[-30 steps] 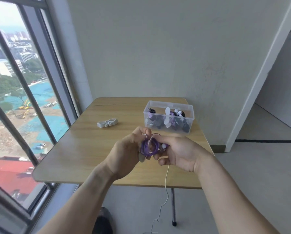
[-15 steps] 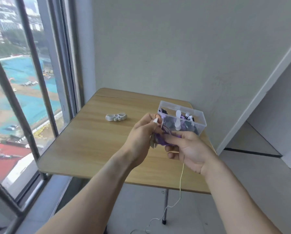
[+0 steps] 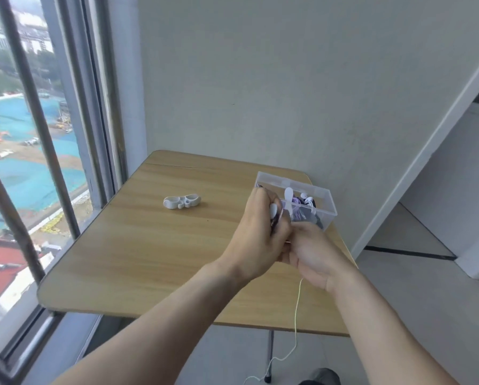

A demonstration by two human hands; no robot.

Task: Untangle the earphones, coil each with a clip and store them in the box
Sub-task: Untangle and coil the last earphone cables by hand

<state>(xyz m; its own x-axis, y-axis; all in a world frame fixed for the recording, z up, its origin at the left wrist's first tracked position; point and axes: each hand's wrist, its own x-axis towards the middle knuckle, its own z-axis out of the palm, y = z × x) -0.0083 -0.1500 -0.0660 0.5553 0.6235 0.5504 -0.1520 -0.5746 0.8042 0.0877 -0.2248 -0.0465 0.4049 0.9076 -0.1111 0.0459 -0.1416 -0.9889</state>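
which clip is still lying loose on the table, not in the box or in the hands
The white clip lying alone on the bare wood, left of the clear box. Nothing touches it; the other white clip stands inside the box among stored earphones.

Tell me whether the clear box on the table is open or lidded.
Open. The clear box shows no lid; its rim is bare, and coiled earphones and a white clip are visible inside from above.
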